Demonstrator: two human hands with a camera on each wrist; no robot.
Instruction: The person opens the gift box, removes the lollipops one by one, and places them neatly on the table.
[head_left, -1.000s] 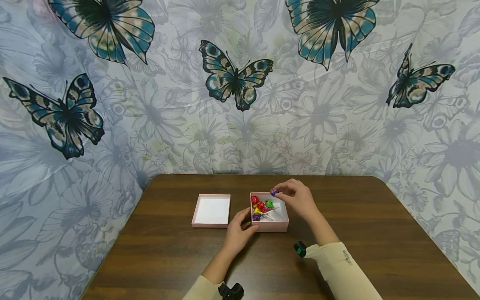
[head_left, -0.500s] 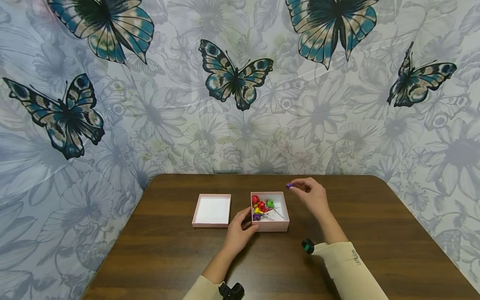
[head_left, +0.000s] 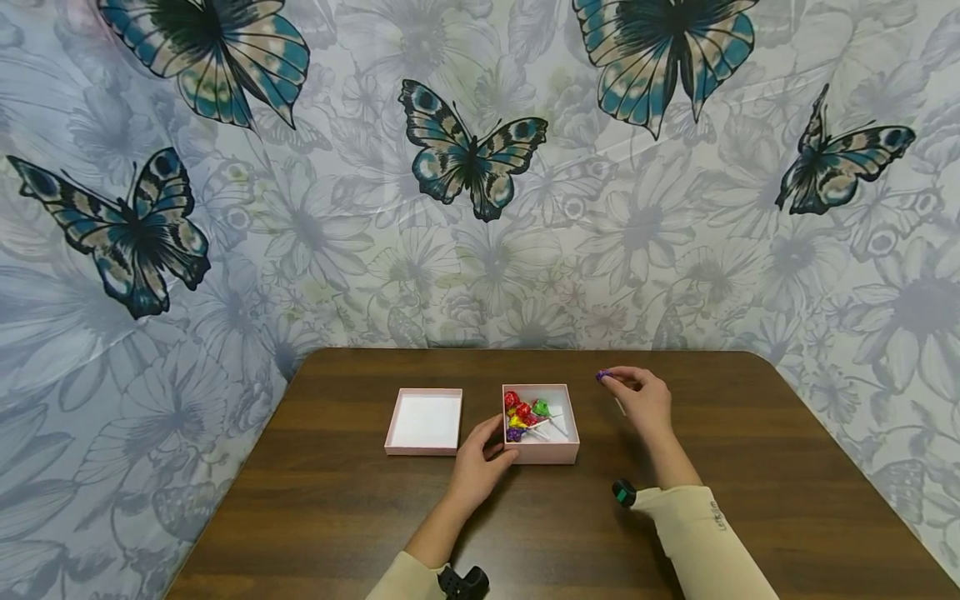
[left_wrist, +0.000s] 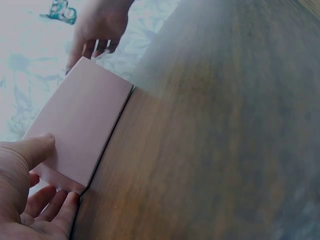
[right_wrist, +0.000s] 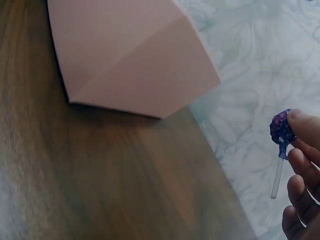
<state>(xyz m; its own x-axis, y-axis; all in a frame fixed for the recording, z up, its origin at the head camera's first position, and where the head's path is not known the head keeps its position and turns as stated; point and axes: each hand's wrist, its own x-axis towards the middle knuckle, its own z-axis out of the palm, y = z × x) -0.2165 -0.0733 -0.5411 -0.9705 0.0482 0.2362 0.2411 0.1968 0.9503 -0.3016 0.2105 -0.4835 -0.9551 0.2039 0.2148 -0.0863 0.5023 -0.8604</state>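
My right hand (head_left: 643,402) pinches a purple-wrapped lollipop (right_wrist: 282,128) by its head, to the right of the box and above the table. Its white stick (right_wrist: 276,177) points downward in the right wrist view. At the near left corner of an open pink box (head_left: 547,453), my left hand (head_left: 477,468) grips the walls, thumb on the front and fingers along the left side. Inside the box lie several lollipops in red, yellow, green and purple wrappers, among them a green lollipop (head_left: 541,407). Their white sticks point toward the box's right side.
A shallow pink lid (head_left: 423,422) with a white inside lies left of the box on the brown wooden table (head_left: 330,500). Behind the table's far edge hangs a floral cloth (head_left: 480,275) printed with butterflies.
My right hand has carried the purple lollipop from over the box's far right corner out to the right, then slightly lower. The left hand and box stay where they were.
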